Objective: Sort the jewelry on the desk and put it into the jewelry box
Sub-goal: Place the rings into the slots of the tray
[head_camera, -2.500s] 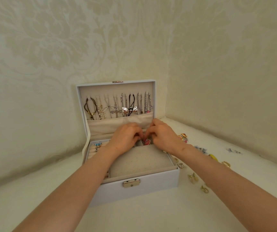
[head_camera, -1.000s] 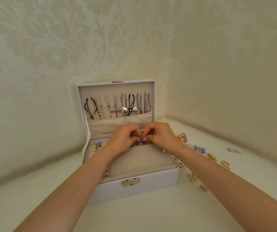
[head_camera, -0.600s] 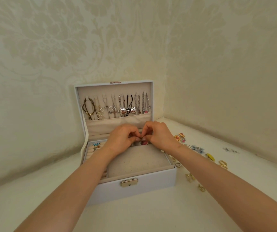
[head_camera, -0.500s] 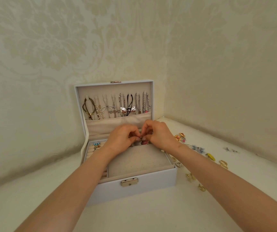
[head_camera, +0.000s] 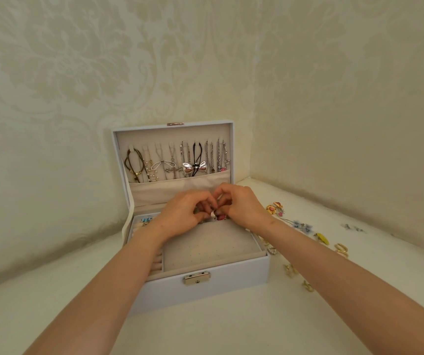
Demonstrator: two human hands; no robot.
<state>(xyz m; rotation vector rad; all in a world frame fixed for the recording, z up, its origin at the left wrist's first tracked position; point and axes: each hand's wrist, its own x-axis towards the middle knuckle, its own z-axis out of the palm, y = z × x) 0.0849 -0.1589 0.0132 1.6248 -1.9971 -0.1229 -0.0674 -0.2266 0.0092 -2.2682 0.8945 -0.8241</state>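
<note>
— What are the fingers doing?

— The fingertips of both hands meet, curled in tight. The left hand (head_camera: 180, 213) and the right hand (head_camera: 244, 208) pinch a small pale piece (head_camera: 213, 214) between them. What kind of jewelry it is I cannot tell. A pink piece (head_camera: 221, 218) shows just under the right fingertips.

— Where is that, against the box?

— Over the back compartment of the jewelry box (head_camera: 205, 290), behind its beige pad (head_camera: 210, 247) and in front of the lid's cloth pocket (head_camera: 180, 187).

— Any change from before?

— Two and a half seconds ago both hands were lower, down in that back compartment. Now they have lifted a little and the pale piece is visible. Over the last half second they have barely shifted. The box and the loose pieces have stayed where they were.

— And further out?

— Necklaces (head_camera: 193, 160) hang in a row inside the upright lid (head_camera: 175, 134). A blue piece (head_camera: 146, 221) sits in the left compartment by the ring rolls (head_camera: 155, 265). To the right of the box, on the desk (head_camera: 231, 329), lie gold-and-pink pieces (head_camera: 275, 208), blue flowers (head_camera: 301, 225), a yellow piece (head_camera: 322, 238) and gold hoops (head_camera: 341, 249).

— Anything to read?

— The metal latch (head_camera: 196, 278) is too small to make out any marking.
</note>
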